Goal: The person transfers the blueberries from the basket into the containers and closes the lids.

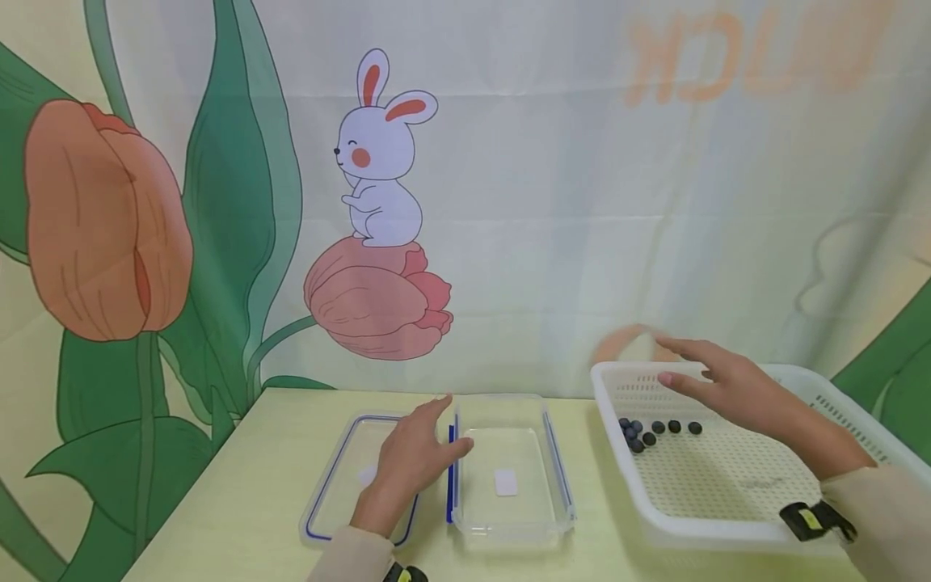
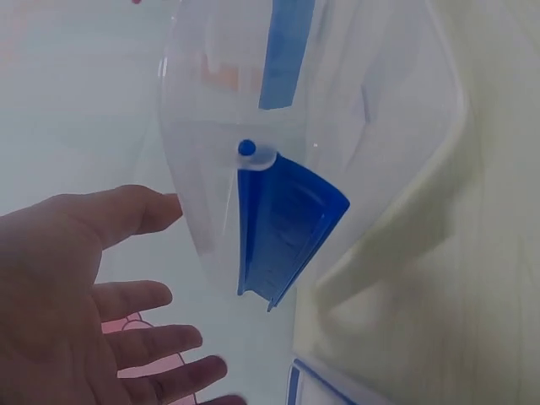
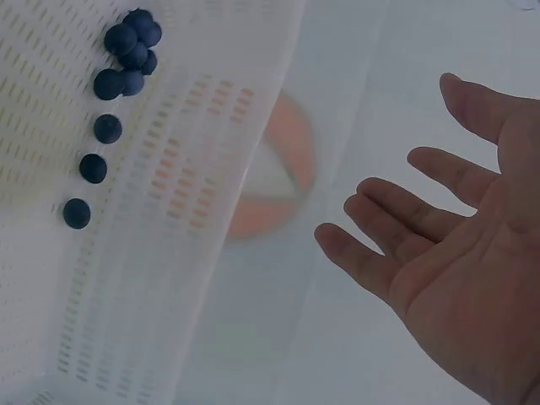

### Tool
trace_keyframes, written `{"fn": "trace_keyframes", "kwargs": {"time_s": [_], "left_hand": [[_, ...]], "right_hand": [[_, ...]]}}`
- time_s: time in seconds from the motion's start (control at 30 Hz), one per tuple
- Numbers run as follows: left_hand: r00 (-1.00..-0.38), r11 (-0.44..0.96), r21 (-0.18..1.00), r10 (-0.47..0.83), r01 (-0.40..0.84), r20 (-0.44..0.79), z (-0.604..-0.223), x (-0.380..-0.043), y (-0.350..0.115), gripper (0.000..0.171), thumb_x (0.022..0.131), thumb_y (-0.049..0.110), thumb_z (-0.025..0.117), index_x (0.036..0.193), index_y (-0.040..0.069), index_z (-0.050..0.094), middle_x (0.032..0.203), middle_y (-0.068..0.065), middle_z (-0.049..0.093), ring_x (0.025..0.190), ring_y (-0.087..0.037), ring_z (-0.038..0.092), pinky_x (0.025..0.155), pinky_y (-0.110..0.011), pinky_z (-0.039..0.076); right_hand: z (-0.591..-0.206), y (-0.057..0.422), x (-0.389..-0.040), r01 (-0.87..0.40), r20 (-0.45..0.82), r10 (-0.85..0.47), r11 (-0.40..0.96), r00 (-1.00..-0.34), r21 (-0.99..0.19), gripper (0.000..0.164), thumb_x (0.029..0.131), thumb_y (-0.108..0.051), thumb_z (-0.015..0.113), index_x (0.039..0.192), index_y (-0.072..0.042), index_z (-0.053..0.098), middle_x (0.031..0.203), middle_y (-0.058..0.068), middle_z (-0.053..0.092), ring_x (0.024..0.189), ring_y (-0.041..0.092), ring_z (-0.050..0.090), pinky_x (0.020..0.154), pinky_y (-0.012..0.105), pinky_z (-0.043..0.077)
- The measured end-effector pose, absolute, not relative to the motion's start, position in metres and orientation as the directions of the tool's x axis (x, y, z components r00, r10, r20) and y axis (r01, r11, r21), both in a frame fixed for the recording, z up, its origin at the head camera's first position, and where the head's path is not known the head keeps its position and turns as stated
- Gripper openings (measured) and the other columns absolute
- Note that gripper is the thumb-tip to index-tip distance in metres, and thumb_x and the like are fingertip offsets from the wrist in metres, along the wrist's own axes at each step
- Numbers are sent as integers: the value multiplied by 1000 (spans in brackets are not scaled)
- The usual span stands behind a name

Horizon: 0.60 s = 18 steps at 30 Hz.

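My left hand point(image 1: 413, 453) hovers with spread fingers over the gap between a clear lid and a clear plastic container. That container point(image 1: 509, 524) stands uncovered, a blue latch point(image 2: 291, 224) hanging off its side in the left wrist view. To its left lies the blue-edged lid point(image 1: 314, 517). Above the white perforated basket point(image 1: 643, 493), my right hand point(image 1: 735, 388) is held in the air, fingers extended and holding nothing. Several blueberries point(image 3: 107, 128) sit in the basket, some clustered in its left corner and others in a loose row along the far wall.
A pale yellow table point(image 1: 240, 501) carries everything. Right behind it hangs a curtain point(image 1: 524, 242) printed with tulips and a rabbit. A small white label point(image 1: 505, 482) shows at the container's bottom. The basket's raised rim stands to the container's right.
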<state>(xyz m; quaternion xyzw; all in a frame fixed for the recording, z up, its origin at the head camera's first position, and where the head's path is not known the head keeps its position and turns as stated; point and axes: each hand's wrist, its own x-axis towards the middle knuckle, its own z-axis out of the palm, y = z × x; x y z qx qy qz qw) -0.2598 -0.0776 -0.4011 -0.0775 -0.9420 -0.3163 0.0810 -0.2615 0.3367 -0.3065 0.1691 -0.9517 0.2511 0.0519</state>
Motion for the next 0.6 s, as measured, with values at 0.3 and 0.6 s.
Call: {"fn": "trace_keyframes", "kwargs": {"time_s": [0.3,0.6], "left_hand": [[-979,743,645,67,178,192,-408,-262,-74,56,94,26,82,144,9,65,123,-14,74,95,-28,73,82,-47,61],[-986,574,803,52,159,158,-415,-266,-70,46,95,6,78,139,0,66,114,-19,72,56,-20,67,49,-26,58]], "right_hand": [[-320,351,-278,-367,194,-312,794,-930,-485,64,108,-34,64,158,2,45,154,30,49,133,53,54,97,70,52],[-322,359,-290,-391,195,-340,766,-920,-511,57,107,-31,67,152,2,53,146,27,59,127,48,60,97,71,51]]}}
